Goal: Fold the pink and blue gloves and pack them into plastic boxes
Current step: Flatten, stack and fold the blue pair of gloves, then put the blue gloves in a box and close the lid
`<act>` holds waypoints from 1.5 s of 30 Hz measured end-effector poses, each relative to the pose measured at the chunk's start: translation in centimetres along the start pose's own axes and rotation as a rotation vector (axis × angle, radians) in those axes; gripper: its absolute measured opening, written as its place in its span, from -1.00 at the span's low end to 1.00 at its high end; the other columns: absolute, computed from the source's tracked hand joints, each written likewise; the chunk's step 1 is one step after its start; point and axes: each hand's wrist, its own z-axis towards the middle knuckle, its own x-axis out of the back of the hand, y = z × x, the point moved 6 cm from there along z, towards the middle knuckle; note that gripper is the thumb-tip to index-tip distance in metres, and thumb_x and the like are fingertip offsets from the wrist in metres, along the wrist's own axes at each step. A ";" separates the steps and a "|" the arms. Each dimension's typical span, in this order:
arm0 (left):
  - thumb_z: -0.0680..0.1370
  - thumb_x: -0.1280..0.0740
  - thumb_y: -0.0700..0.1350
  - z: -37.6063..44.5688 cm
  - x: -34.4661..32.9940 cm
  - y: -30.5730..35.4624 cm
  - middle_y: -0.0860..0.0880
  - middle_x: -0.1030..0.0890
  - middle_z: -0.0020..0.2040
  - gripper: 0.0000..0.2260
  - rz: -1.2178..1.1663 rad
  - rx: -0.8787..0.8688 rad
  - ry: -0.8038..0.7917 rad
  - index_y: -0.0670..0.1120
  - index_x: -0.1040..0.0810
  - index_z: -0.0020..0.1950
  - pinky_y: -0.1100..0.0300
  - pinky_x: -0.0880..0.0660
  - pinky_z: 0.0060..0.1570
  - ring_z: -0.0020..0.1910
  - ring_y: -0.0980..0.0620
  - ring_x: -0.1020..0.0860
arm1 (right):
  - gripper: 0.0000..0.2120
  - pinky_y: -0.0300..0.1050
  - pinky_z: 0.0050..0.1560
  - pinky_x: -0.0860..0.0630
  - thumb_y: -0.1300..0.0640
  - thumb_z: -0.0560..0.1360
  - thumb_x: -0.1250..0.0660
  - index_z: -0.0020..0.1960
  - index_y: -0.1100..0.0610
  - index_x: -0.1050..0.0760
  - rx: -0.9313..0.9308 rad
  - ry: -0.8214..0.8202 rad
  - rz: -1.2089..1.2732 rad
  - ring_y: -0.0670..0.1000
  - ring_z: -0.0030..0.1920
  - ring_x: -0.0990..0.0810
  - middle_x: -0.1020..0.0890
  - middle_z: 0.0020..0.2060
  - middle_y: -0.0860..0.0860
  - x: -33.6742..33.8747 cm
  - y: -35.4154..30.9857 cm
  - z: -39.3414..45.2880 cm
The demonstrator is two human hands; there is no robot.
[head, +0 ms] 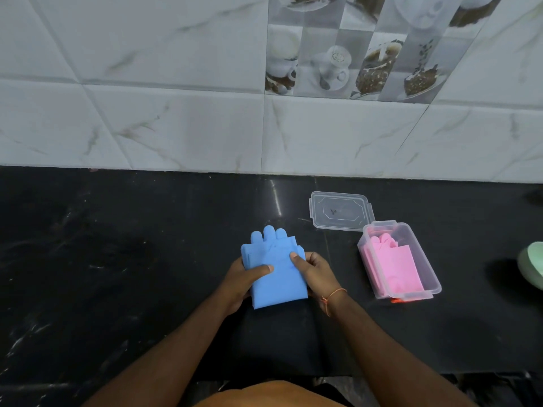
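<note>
The folded blue gloves [274, 268] are held just above the black counter [117, 259], fingertips pointing toward the wall. My left hand [244, 282] grips their left side with the thumb on top. My right hand [316, 270] grips the right edge, thumb pressed on the blue surface. To the right stands an open clear plastic box [423, 259] with the folded pink gloves [393, 262] lying inside. Its clear lid [340, 211] lies flat on the counter just behind it.
A tiled wall [205, 127] rises along the back edge of the counter. A pale green object [531, 264] is cut off at the right edge. Something small and orange-red [396, 300] peeks out under the box's near end.
</note>
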 end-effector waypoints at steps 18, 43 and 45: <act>0.56 -0.56 -0.06 4.9 -14.2 -1.2 -0.09 -0.77 0.14 -0.68 0.020 0.036 0.202 -0.09 -0.67 0.28 -0.16 -0.70 0.14 0.13 -0.10 -0.75 | -0.80 0.17 0.08 -0.70 0.05 0.60 -0.45 0.18 0.12 -0.64 0.194 -0.018 -0.052 0.11 0.02 -0.77 -0.78 -0.01 0.04 16.8 -4.7 -0.4; 0.32 -0.62 0.35 11.5 -24.9 -4.3 0.13 -0.70 0.13 -0.30 0.535 -0.057 0.438 0.02 -0.53 0.30 0.15 -0.66 0.10 0.05 0.21 -0.67 | -0.67 -0.03 -0.19 -0.59 -0.31 0.55 -0.24 0.05 -0.08 -0.51 0.351 0.404 -1.006 0.00 -0.21 -0.64 -0.62 -0.22 -0.12 31.5 -6.7 0.5; 0.28 -0.53 0.48 11.5 -24.7 -4.2 0.07 -0.66 0.26 -0.10 0.496 -0.045 0.447 -0.01 -0.47 0.46 0.05 -0.64 0.23 0.17 0.15 -0.65 | -0.60 0.05 -0.06 -0.63 -0.33 0.52 -0.27 0.19 -0.07 -0.50 0.406 0.435 -1.038 0.02 -0.06 -0.66 -0.62 -0.01 -0.10 31.4 -7.0 0.3</act>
